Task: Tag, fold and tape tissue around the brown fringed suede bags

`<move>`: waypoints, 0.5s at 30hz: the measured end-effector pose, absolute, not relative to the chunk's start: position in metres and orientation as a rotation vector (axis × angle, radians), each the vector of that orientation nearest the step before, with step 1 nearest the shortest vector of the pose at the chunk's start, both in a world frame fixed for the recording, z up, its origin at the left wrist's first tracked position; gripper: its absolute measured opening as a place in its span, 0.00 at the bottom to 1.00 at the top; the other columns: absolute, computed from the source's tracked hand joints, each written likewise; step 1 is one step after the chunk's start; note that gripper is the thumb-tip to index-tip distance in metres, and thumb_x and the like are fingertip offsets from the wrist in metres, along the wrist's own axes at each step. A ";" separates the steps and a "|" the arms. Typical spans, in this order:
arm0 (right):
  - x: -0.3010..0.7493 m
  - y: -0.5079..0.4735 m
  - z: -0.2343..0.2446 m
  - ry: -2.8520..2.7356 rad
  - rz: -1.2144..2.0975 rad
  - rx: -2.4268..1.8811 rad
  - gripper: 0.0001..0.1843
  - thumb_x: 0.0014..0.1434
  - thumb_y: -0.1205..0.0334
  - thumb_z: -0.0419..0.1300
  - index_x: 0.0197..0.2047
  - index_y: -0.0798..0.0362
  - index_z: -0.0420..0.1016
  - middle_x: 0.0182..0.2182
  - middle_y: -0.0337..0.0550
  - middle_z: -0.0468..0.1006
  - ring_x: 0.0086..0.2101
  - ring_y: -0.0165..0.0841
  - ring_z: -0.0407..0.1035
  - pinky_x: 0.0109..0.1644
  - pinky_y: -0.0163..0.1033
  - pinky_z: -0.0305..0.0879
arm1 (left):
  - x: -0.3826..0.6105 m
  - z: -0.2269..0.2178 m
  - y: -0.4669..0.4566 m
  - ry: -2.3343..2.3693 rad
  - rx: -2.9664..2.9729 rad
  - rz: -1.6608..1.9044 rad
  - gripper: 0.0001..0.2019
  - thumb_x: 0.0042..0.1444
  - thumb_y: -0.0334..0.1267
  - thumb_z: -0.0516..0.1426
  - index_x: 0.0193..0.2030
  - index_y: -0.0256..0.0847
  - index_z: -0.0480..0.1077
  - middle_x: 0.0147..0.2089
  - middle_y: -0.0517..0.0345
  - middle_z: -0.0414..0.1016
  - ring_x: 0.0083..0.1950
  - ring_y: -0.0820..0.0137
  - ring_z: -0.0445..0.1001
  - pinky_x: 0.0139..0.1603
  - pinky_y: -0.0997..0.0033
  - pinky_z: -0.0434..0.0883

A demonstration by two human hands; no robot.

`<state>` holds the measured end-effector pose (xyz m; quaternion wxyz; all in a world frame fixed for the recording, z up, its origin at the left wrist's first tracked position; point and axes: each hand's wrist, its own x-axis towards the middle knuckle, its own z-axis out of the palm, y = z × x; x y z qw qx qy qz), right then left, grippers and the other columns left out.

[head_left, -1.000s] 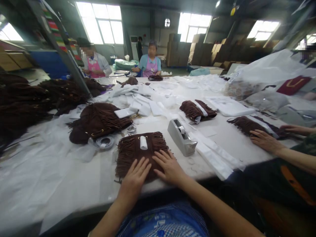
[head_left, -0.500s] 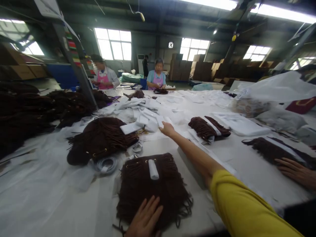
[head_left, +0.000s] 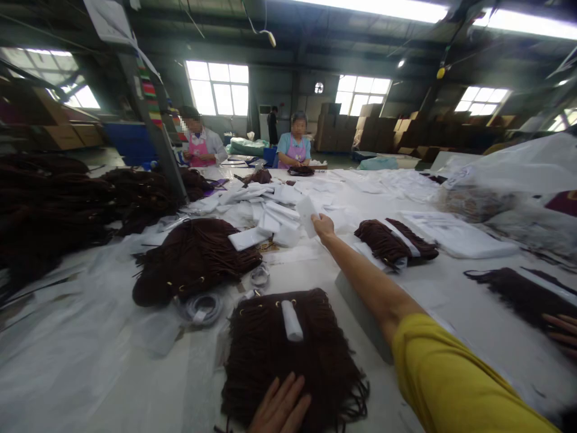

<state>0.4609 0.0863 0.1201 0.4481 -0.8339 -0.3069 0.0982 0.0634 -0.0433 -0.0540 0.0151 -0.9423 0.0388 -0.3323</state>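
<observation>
Right hand (head_left: 323, 226) has raised a white packet (head_left: 306, 211) beside the pile (head_left: 270, 221), fingers pinched on its edge; picking it out seems the step in hand, and the next move calls for a steady pinch. Dark brown, fringed and flattish, the bag (head_left: 265, 361) lies near on the counter (head_left: 473, 343), fingers of the left hand (head_left: 283, 409) loosely spread on it, gripping nothing

Front bag (head_left: 315, 355) on table (head_left: 311, 273), bottom centre, left hand (head_left: 285, 406) on its lower part. Second bag (head_left: 198, 255) left of centre, coil (head_left: 216, 310) just below it. Right hand (head_left: 324, 227) mid-frame with one packet (head_left: 306, 211), packet pile (head_left: 265, 218) to its left. Third bag (head_left: 377, 239) right of centre. Bag heap (head_left: 49, 201) at middle left edge.
</observation>
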 end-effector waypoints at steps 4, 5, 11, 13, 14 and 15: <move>0.418 0.028 0.144 -0.787 0.365 -1.768 0.23 0.63 0.49 0.53 0.53 0.55 0.75 0.41 0.46 0.82 0.40 0.37 0.75 0.44 0.39 0.71 | 0.057 -0.036 -0.058 -0.047 -3.084 -0.914 0.29 0.56 0.23 0.50 0.66 0.37 0.64 0.69 0.47 0.63 0.73 0.60 0.53 0.69 0.56 0.61; 0.405 0.008 0.147 -0.806 0.439 -1.684 0.23 0.60 0.48 0.56 0.52 0.55 0.75 0.40 0.45 0.82 0.38 0.37 0.75 0.43 0.39 0.71 | 0.056 -0.029 -0.063 -0.126 -3.117 -0.877 0.31 0.54 0.23 0.50 0.67 0.38 0.64 0.72 0.47 0.59 0.74 0.57 0.51 0.70 0.52 0.61; 0.325 -0.135 0.145 -0.920 0.883 -1.165 0.22 0.53 0.53 0.69 0.50 0.50 0.79 0.42 0.44 0.82 0.42 0.37 0.75 0.49 0.43 0.72 | 0.048 0.012 -0.070 -0.346 -3.268 -0.508 0.35 0.52 0.25 0.55 0.67 0.50 0.64 0.74 0.49 0.53 0.75 0.49 0.47 0.70 0.36 0.51; 0.297 -0.177 0.139 -1.030 0.849 -1.222 0.18 0.56 0.54 0.68 0.49 0.50 0.80 0.42 0.43 0.81 0.43 0.36 0.74 0.50 0.44 0.71 | 0.048 0.018 -0.057 -0.297 -3.333 -0.393 0.36 0.50 0.22 0.52 0.68 0.47 0.63 0.73 0.49 0.55 0.74 0.51 0.50 0.70 0.40 0.53; 0.282 -0.194 0.134 -1.127 0.804 -1.268 0.16 0.57 0.55 0.67 0.48 0.50 0.81 0.43 0.43 0.81 0.43 0.36 0.74 0.49 0.44 0.71 | 0.048 0.021 -0.050 -0.268 -3.375 -0.353 0.35 0.51 0.22 0.51 0.68 0.45 0.62 0.72 0.49 0.58 0.73 0.53 0.53 0.70 0.42 0.55; 0.266 -0.209 0.128 -1.247 0.733 -1.319 0.13 0.59 0.57 0.66 0.47 0.50 0.81 0.43 0.44 0.80 0.43 0.36 0.74 0.49 0.43 0.71 | 0.049 0.024 -0.042 -0.239 -3.421 -0.323 0.35 0.52 0.22 0.51 0.68 0.44 0.62 0.71 0.49 0.61 0.72 0.55 0.57 0.70 0.46 0.57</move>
